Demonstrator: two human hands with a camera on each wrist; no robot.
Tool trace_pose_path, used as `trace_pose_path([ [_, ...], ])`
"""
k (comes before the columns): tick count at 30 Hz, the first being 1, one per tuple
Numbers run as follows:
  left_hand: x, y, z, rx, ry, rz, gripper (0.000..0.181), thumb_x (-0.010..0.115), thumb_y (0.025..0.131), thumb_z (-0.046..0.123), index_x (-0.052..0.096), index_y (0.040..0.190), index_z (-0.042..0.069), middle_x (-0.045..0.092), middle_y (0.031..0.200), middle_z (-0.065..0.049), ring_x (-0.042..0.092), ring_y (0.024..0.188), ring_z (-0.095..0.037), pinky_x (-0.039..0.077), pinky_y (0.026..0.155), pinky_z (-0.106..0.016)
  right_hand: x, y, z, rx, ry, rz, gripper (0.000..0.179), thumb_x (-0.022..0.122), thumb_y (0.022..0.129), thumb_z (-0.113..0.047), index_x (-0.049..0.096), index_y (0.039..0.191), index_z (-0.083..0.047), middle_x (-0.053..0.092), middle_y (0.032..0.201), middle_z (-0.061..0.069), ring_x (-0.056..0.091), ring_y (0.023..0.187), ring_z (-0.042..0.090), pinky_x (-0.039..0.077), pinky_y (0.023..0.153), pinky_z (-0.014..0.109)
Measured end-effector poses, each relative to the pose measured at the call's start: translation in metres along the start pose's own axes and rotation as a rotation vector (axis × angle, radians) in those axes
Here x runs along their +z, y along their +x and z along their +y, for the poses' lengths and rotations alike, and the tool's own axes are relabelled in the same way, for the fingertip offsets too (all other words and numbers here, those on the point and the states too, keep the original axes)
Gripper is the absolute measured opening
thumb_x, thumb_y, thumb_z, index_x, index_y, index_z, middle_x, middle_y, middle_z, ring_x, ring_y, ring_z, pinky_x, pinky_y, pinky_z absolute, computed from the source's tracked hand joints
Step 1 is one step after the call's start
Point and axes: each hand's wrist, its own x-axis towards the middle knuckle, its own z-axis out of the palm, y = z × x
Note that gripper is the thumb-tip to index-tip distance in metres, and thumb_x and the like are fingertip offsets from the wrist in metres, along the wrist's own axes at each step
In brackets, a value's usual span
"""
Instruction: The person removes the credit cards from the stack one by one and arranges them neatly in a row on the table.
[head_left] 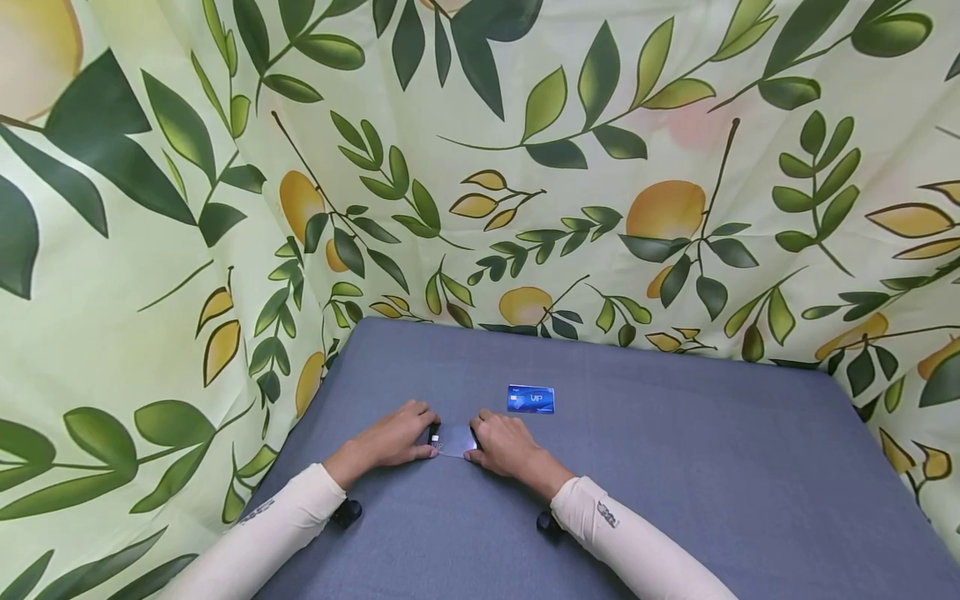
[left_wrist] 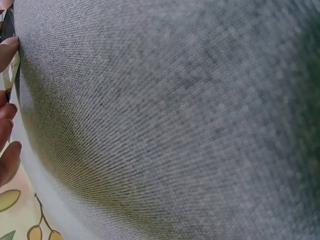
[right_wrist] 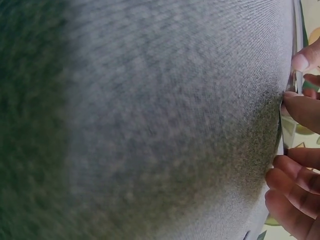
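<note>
My left hand and right hand pinch opposite short ends of a glossy card, thumbs on the near side and fingers on the far side. Glare washes over the card's middle, while its two ends look dark and partly covered by fingers. Just beyond the right hand a blue card printed "VIP" lies flat. In the left wrist view only a few fingertips show at the edge. Both hands' fingers crowd the right edge of the right wrist view, around the thin side of the card.
A table under blue-grey cloth extends to the right and toward the back. Leaf-and-fruit printed fabric hangs along its back and left sides. Small dark devices sit under the wrists by the white sleeves.
</note>
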Motion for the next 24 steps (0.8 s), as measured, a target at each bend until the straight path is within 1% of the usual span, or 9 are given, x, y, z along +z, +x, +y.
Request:
trace_pose_path([
  [6, -0.0013, 0.0007, -0.001, 0.006, -0.014, -0.006, 0.042, 0.078, 0.088, 0.034, 0.067, 0.116, 0.004, 0.06, 0.102, -0.004, 0.052, 0.089, -0.015, 0.048, 0.078, -0.034, -0.0011, 0.0017, -0.0012, 0.012, -0.01, -0.028, 0.044, 0.077, 0.086, -0.045, 0.07, 0.108, -0.008, 0.062, 0.088, 0.002, 0.059, 0.071, 0.013, 0.048, 0.057, 0.032],
  [12, -0.0003, 0.0016, -0.0014, -0.005, -0.005, -0.015, 0.043, 0.078, 0.088, 0.036, 0.068, 0.116, 0.005, 0.061, 0.103, -0.003, 0.052, 0.09, -0.014, 0.048, 0.078, -0.034, -0.0026, 0.0017, -0.0022, 0.016, -0.015, -0.031, 0.044, 0.078, 0.086, -0.045, 0.07, 0.106, -0.008, 0.063, 0.089, 0.003, 0.062, 0.073, 0.016, 0.05, 0.058, 0.034],
  [17, -0.0009, 0.0019, -0.0009, -0.012, -0.01, -0.018, 0.043, 0.078, 0.088, 0.036, 0.067, 0.117, 0.006, 0.061, 0.104, -0.003, 0.053, 0.091, -0.015, 0.048, 0.079, -0.035, -0.0032, 0.002, -0.0015, 0.018, -0.015, -0.04, 0.044, 0.077, 0.086, -0.045, 0.071, 0.107, -0.008, 0.063, 0.09, 0.003, 0.06, 0.072, 0.015, 0.049, 0.057, 0.033],
  [24, -0.0013, 0.0017, -0.0011, -0.008, -0.021, -0.024, 0.042, 0.077, 0.088, 0.035, 0.067, 0.117, 0.005, 0.06, 0.103, -0.004, 0.052, 0.092, -0.015, 0.048, 0.08, -0.035, -0.0022, 0.0017, -0.0018, 0.014, -0.036, -0.039, 0.043, 0.076, 0.086, -0.047, 0.071, 0.106, -0.008, 0.063, 0.09, 0.003, 0.063, 0.073, 0.016, 0.051, 0.059, 0.034],
])
